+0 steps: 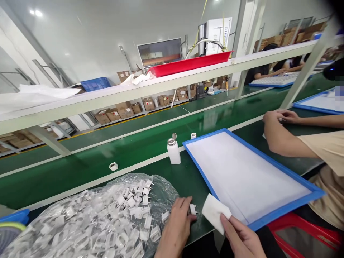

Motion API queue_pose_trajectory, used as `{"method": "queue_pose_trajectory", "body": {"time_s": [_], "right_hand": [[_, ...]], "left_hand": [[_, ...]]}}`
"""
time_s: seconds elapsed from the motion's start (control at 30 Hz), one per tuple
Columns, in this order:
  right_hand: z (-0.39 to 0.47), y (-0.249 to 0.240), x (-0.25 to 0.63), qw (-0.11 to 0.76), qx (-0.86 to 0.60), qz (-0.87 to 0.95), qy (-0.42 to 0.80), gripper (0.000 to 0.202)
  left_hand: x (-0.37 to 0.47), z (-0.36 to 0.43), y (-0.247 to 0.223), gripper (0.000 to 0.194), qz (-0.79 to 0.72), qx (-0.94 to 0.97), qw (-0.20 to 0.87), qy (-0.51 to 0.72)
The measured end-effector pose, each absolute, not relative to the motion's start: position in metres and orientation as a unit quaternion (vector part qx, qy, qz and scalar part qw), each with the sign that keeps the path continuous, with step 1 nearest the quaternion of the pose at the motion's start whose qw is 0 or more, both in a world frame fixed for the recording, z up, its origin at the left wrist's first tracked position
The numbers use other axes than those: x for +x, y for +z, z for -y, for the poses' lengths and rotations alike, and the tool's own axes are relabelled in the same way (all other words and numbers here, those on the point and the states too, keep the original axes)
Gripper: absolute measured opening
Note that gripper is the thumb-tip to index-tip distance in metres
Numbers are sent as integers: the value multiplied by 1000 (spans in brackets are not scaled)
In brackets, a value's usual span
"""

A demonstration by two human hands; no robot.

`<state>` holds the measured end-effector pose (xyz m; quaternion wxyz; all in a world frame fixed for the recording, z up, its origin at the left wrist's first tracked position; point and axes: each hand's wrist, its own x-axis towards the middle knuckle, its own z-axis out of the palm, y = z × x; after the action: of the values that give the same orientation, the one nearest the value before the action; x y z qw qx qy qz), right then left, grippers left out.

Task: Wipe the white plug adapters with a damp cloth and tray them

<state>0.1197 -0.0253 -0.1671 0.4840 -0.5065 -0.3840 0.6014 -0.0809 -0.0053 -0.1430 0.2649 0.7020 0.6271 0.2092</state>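
Our left hand [176,229] lies low on the dark green surface [185,175], its fingers loosely curled and pinching a small white plug piece [192,209] with two metal prongs. Our right hand [242,236] grips one corner of a white wipe [213,212], thumb pressed on top, just beside that plug piece. We see a heap of the same glossy white plastic pieces on a crinkled clear bag [102,218] to the left. A flat white tray with a blue rim [252,175] lies to the right. A white dispenser bottle [173,150] with a metal cap stands beyond. We can read no writing.
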Motion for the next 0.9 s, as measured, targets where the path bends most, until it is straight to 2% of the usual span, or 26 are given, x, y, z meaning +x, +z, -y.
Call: {"method": "queue_pose_trajectory", "body": {"time_s": [0.07,0.13,0.23,0.4,0.57,0.73,0.9], "right_hand": [[26,-175,105,502,-526,481,490,39],[22,-186,92,507,-522,605,325,33],[11,-200,77,472,-462,728,183,38],[4,-214,74,428,-377,806,161,59],[12,-227,91,391,-321,854,126,68],[8,-228,88,382,-315,860,122,64],[-3,-205,77,368,-320,854,181,49]], "left_hand": [[-85,5,-145,59,-630,675,290,253],[-87,3,-147,49,-627,665,296,277],[-87,0,-153,42,-614,679,276,292],[-87,1,-171,49,-592,707,219,319],[-91,1,-187,51,-580,715,203,335],[-94,0,-185,52,-572,724,197,331],[-94,-1,-176,50,-604,697,207,327]]}}
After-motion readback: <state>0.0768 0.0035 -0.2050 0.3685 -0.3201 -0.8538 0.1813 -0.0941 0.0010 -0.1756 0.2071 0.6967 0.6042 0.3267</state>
